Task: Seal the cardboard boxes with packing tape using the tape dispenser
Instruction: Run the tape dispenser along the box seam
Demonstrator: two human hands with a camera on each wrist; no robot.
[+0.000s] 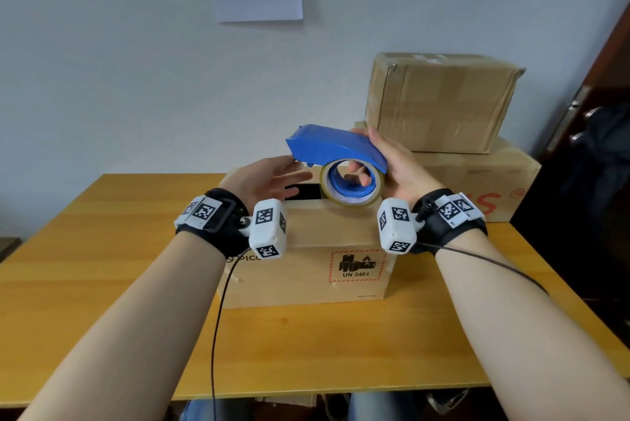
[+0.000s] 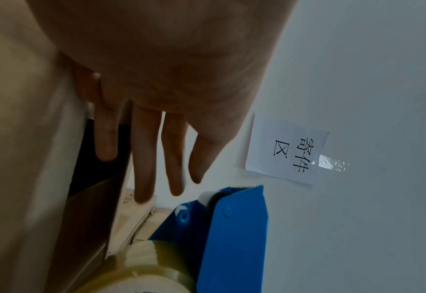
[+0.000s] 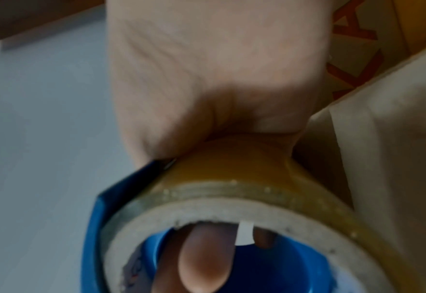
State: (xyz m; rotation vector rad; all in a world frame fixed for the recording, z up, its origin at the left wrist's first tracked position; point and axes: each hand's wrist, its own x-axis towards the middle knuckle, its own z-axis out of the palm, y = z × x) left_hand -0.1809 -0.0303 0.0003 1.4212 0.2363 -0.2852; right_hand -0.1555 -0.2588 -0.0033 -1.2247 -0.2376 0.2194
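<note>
While the left hand (image 1: 269, 178) is spread open beside it, the tape dispenser (image 1: 335, 149) is gripped by the right hand (image 1: 392, 165) above a cardboard box (image 1: 306, 270).

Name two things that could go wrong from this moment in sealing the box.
The left hand is open beside the tape dispenser's front end; its fingers could catch the cutter there. The right hand holds the dispenser through the tape roll, possibly hindering the roll's turning. The box could slide unbraced.
</note>
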